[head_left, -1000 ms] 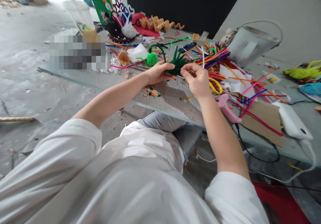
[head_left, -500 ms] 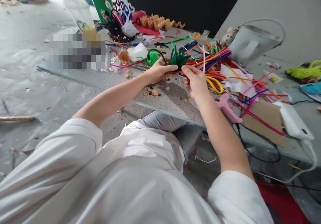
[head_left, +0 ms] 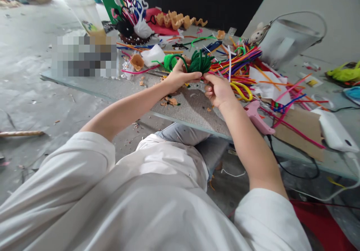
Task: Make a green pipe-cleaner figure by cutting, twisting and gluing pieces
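Note:
A dark green bundle of looped pipe cleaners is held up over the near edge of the table. My left hand is closed round its left and lower side, thumb laid along the bottom. At the lower right of the bundle, my right hand pinches with thumb and forefinger; the exact spot it grips is too small to make out. Just left of my left hand lies a lighter green ball of fuzzy wire. Crumbs of brown carton lie on the table below my hands.
Loose coloured pipe cleaners heap behind and right of my hands. A pink glue gun lies by my right forearm. A white power bank, grey watering can, plastic cup and egg carton stand farther out.
The green bundle looks fuller and more spread, its loops turned more toward me. Both hands keep their hold, with the right hand slightly lower. The view has shifted a little.

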Demonstrator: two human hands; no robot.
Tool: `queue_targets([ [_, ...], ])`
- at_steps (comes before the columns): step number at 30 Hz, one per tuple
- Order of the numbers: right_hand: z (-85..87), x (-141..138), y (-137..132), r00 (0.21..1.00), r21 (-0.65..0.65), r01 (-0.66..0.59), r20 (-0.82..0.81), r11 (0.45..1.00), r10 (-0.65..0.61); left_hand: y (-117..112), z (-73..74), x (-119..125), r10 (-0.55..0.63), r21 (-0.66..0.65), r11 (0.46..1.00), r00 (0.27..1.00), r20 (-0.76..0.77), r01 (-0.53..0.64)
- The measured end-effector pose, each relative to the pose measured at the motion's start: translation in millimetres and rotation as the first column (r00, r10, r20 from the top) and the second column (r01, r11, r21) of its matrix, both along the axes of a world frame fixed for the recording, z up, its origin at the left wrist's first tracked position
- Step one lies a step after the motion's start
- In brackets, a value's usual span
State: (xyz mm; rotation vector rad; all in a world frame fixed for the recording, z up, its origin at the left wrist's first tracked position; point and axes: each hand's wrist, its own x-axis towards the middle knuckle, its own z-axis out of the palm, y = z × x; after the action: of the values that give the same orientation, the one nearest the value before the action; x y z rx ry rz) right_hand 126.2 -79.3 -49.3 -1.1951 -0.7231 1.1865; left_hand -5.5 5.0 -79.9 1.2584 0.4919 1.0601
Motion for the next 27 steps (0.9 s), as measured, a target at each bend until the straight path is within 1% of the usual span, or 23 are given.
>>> queue_targets([
  [3, 0.3, -1, 0, 0.998, 0.017, 0.012, 0.060, 1.000, -0.013, 0, -0.3, 1, -0.010, -0.039, 0.999, 1.000, 0.008, 0.010],
  [7, -1.5, 0, 1, 0.993, 0.072, 0.013, 0.118, 0.997, -0.021, 1, 1.9, 0, -0.039, -0.093, 0.995, 0.999, 0.000, 0.039],
  [11, -10.4, 2, 6, 0.982, 0.148, -0.008, 0.186, 0.989, -0.020, 2, 4.8, -1, -0.065, -0.145, 0.988, 0.998, -0.026, 0.060],
  [13, -16.6, 5, 10, 0.967, 0.205, -0.016, 0.252, 0.979, -0.037, 3, 5.6, -3, -0.082, -0.167, 0.983, 0.996, -0.027, 0.076],
  [15, -21.7, 9, 12, 0.933, 0.253, -0.008, 0.349, 0.968, -0.084, 3, 5.9, -4, -0.112, -0.175, 0.979, 0.993, -0.027, 0.105],
  [17, -24.3, 15, 13, 0.859, 0.317, 0.009, 0.483, 0.948, -0.170, 4, 6.3, -6, -0.140, -0.178, 0.975, 0.990, -0.031, 0.133],
  [18, -24.5, 18, 12, 0.801, 0.367, 0.011, 0.554, 0.930, -0.228, 5, 6.6, -7, -0.153, -0.180, 0.973, 0.988, -0.035, 0.144],
  [21, -22.1, 26, 8, 0.578, 0.506, -0.057, 0.720, 0.861, -0.385, 5, 7.5, -9, -0.177, -0.186, 0.968, 0.984, -0.036, 0.168],
  [23, -19.4, 28, 4, 0.451, 0.523, -0.128, 0.788, 0.843, -0.420, 5, 7.8, -9, -0.189, -0.191, 0.965, 0.981, -0.035, 0.179],
  [24, -17.8, 28, 2, 0.407, 0.513, -0.156, 0.812, 0.844, -0.419, 5, 7.7, -10, -0.194, -0.192, 0.964, 0.980, -0.034, 0.184],
  [25, -16.2, 28, -1, 0.379, 0.499, -0.178, 0.830, 0.849, -0.408, 6, 7.3, -10, -0.198, -0.193, 0.963, 0.980, -0.032, 0.189],
  [26, -14.3, 26, -3, 0.369, 0.483, -0.190, 0.842, 0.855, -0.394, 6, 6.7, -9, -0.203, -0.194, 0.962, 0.979, -0.030, 0.193],
  [27, -12.3, 25, -5, 0.374, 0.466, -0.198, 0.849, 0.862, -0.373, 7, 5.9, -9, -0.207, -0.194, 0.961, 0.978, -0.028, 0.198],
])
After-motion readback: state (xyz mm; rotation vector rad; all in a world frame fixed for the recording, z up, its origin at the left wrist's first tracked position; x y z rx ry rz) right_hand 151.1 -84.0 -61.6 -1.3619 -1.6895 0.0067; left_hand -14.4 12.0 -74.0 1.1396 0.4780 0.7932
